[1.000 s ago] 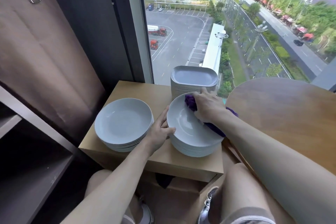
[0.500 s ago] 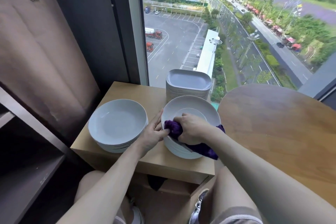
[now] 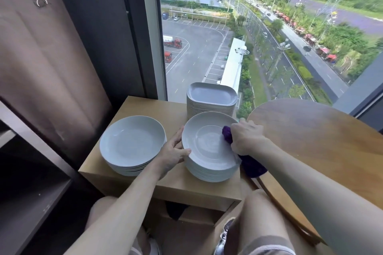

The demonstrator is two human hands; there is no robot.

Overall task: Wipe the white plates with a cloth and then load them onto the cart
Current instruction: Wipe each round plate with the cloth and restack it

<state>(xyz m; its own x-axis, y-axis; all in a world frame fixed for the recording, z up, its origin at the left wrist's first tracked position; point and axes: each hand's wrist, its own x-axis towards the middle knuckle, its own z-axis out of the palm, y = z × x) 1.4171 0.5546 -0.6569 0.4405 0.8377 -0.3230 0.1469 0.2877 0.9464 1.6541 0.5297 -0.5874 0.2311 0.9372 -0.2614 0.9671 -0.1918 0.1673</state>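
The right hand (image 3: 246, 138), grip clamped on the purple cloth (image 3: 251, 164), is wiping the top plate (image 3: 207, 143), the left hand (image 3: 173, 154) pinching its rim — a level lift is probably coming next.

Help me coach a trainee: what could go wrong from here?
The stack under the top plate sits near the small table's front-right corner; the right hand pressing the purple cloth at the right rim might tip or slide it, since the left hand holds only the left rim. A stroke toward the window could knock the tall square plates.
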